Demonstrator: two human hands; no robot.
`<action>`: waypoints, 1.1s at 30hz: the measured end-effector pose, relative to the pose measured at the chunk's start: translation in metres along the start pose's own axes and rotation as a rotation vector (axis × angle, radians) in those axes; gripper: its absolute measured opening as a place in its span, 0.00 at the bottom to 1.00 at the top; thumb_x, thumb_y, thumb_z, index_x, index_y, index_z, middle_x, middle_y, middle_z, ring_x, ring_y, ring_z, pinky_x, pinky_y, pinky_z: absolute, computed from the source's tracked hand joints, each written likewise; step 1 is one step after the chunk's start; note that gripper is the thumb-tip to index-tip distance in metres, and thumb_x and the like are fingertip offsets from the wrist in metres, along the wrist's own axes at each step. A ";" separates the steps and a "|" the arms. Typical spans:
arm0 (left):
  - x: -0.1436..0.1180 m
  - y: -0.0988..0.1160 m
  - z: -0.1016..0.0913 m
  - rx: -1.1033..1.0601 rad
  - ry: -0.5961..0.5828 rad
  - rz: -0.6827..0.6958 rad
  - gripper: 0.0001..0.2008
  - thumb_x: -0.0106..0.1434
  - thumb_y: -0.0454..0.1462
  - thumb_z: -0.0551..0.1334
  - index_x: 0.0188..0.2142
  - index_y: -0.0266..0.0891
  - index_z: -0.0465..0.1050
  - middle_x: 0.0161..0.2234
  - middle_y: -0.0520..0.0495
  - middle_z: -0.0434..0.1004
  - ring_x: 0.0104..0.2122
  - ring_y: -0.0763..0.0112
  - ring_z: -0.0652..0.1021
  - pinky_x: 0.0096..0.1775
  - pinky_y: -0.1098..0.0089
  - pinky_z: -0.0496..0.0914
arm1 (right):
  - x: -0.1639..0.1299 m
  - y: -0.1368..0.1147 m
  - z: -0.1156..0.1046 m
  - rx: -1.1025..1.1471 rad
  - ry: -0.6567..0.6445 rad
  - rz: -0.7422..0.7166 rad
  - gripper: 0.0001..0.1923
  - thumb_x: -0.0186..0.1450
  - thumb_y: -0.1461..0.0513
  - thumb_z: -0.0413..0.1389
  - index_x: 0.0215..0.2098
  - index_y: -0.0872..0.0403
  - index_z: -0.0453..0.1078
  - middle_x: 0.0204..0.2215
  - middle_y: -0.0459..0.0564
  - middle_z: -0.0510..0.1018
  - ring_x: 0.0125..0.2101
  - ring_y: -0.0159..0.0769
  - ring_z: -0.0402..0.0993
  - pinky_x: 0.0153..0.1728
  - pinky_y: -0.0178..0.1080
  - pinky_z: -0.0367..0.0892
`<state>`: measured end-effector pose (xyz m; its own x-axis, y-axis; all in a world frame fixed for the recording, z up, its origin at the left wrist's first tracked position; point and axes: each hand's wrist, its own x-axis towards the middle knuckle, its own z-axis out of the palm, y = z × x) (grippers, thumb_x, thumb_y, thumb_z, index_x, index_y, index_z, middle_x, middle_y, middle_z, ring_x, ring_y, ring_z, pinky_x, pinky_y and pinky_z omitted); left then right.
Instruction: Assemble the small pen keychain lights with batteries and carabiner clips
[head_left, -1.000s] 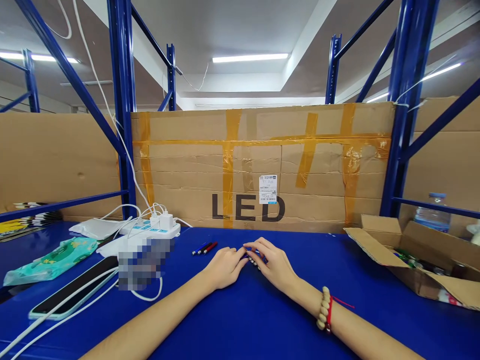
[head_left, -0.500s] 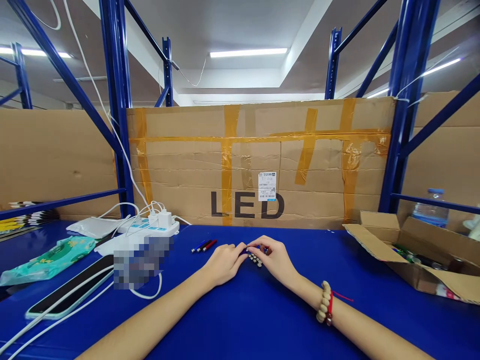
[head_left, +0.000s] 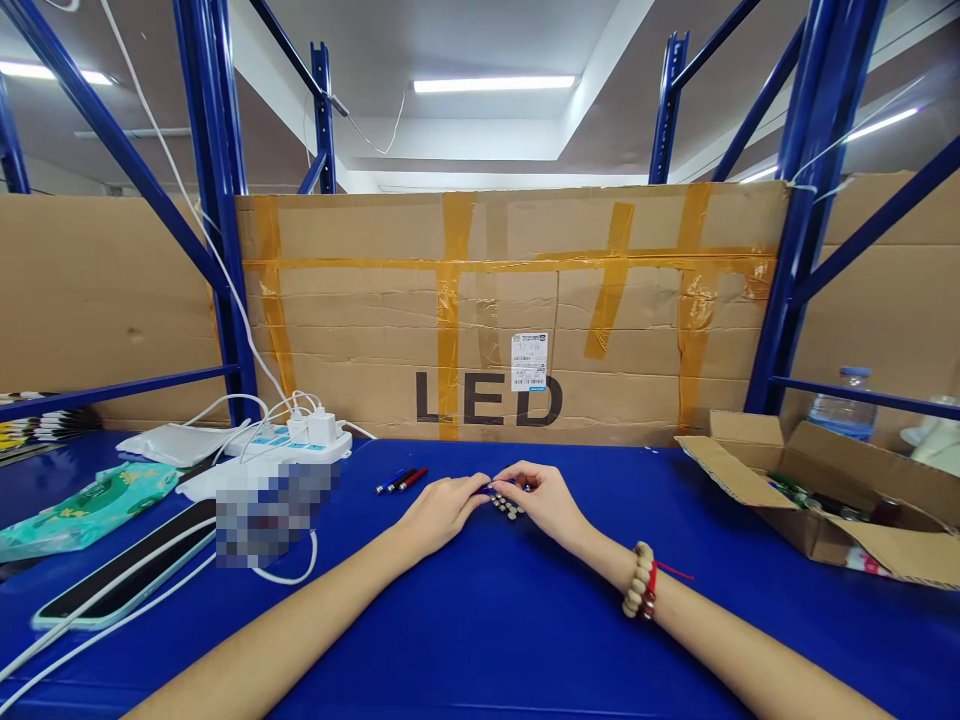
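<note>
My left hand (head_left: pixel 445 512) is closed, thumb against fingertips, low over the blue table. Facing it, my right hand (head_left: pixel 546 500) is also pinched closed, a beaded bracelet (head_left: pixel 639 580) round its wrist. The fingertips of both meet at a tiny bluish piece, too small and too covered to name. Just below the right fingers lies a cluster of small, round, silvery pieces (head_left: pixel 507 506), partly hidden by that hand. Left of the left hand rest several short pen-like sticks (head_left: pixel 402 481), blue, dark and red with silvery tips.
An open cardboard box (head_left: pixel 817 530) with small items stands at the right. At the left are a white power strip (head_left: pixel 300 448) with cables, a phone (head_left: pixel 124 568) and a green packet (head_left: pixel 97 505). A cardboard panel (head_left: pixel 360 330) closes off the back between blue posts.
The whole view has shifted slightly, so everything sits a little higher and further left. My hands remain pinched together at the same spot beside the silvery pieces.
</note>
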<state>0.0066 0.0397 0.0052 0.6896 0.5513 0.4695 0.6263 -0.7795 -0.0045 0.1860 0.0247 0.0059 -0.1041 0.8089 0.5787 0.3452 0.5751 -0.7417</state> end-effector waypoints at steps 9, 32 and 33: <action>-0.001 -0.002 0.001 -0.093 0.001 0.066 0.09 0.68 0.38 0.48 0.43 0.40 0.64 0.40 0.47 0.75 0.38 0.65 0.76 0.39 0.69 0.68 | 0.003 0.009 -0.007 0.024 -0.055 0.048 0.11 0.49 0.56 0.61 0.21 0.57 0.73 0.18 0.45 0.74 0.18 0.26 0.60 0.20 0.32 0.57; -0.003 0.005 0.008 -0.225 0.206 0.029 0.13 0.67 0.36 0.48 0.46 0.39 0.68 0.34 0.45 0.74 0.36 0.65 0.74 0.40 0.65 0.70 | -0.005 -0.009 -0.005 0.171 -0.149 0.382 0.21 0.48 0.47 0.61 0.22 0.58 0.73 0.13 0.39 0.63 0.15 0.22 0.52 0.16 0.31 0.48; -0.003 0.005 0.008 -0.231 0.201 0.022 0.13 0.67 0.35 0.48 0.46 0.40 0.68 0.35 0.46 0.74 0.37 0.65 0.74 0.41 0.65 0.70 | -0.005 -0.009 -0.004 0.186 -0.146 0.405 0.21 0.48 0.47 0.61 0.23 0.58 0.73 0.13 0.39 0.62 0.15 0.22 0.52 0.16 0.31 0.47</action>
<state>0.0105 0.0366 -0.0033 0.6020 0.4818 0.6367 0.4971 -0.8502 0.1733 0.1872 0.0150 0.0112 -0.1298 0.9739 0.1864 0.2131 0.2110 -0.9540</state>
